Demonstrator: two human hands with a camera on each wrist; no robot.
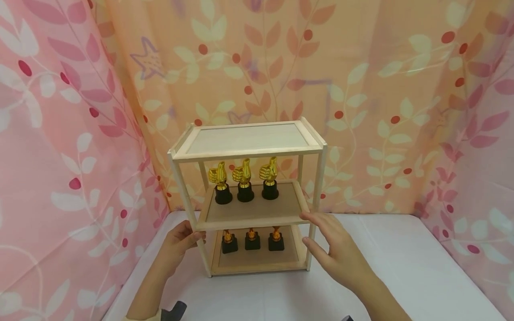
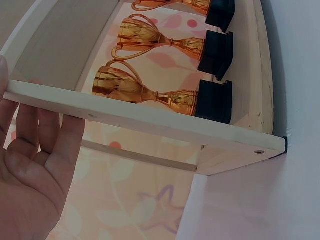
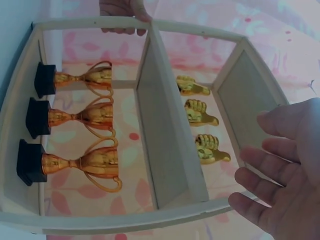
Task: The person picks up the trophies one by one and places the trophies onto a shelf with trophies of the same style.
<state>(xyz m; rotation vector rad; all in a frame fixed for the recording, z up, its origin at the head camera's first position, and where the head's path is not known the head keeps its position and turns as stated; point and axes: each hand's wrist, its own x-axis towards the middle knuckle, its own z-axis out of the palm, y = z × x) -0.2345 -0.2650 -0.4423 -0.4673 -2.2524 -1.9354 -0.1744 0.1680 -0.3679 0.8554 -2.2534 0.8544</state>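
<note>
A small three-tier wooden shelf (image 1: 250,139) stands upright on the table. My left hand (image 1: 178,245) grips its front left post; in the left wrist view the fingers (image 2: 50,132) wrap behind the post, with the thumb tip on its other side. Beside the front right post is my right hand (image 1: 337,252), fingers extended and spread, holding nothing. Three gold thumbs-up trophies (image 1: 245,176) with black round bases stand in a row on the middle tier. On the bottom tier are three gold cup trophies (image 3: 82,117) with black square bases, their tops hidden in the head view.
A white cloth (image 1: 385,263) covers the table. Patterned orange fabric (image 1: 361,111) hangs close behind the shelf, and pink leaf-print fabric (image 1: 64,178) closes off both sides. The shelf's top board carries nothing.
</note>
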